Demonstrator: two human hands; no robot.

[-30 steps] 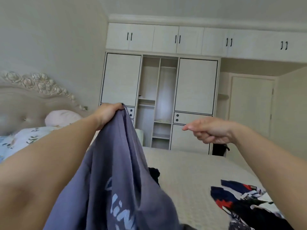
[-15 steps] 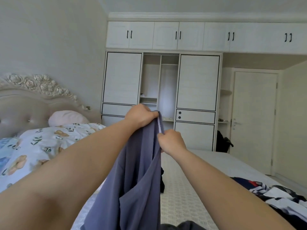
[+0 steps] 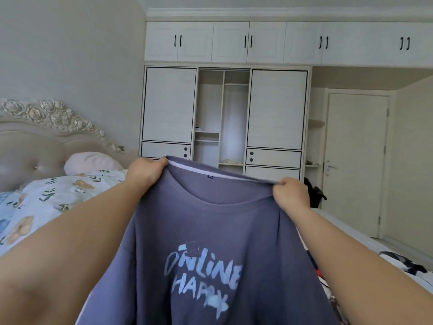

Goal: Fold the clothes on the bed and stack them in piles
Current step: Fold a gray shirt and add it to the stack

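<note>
A purple-grey T-shirt [image 3: 210,231] with pale blue lettering on its front hangs spread out in the air in front of me, above the bed. My left hand [image 3: 145,171] grips its top edge at the left shoulder. My right hand [image 3: 290,194] pinches the top edge at the right shoulder, slightly lower. The neckline stretches between the two hands. The shirt hides most of the bed [image 3: 346,227] below it.
A flowered duvet [image 3: 46,198] and a pink pillow [image 3: 91,163] lie at the left by the padded headboard [image 3: 30,151]. Dark patterned clothes [image 3: 407,263] lie on the bed at the right. A white wardrobe [image 3: 276,109] and a door [image 3: 356,165] stand beyond.
My right hand came to the bunched shirt beside the left hand, took hold of it, then the hands moved apart and spread the shirt wide with its printed front showing.
</note>
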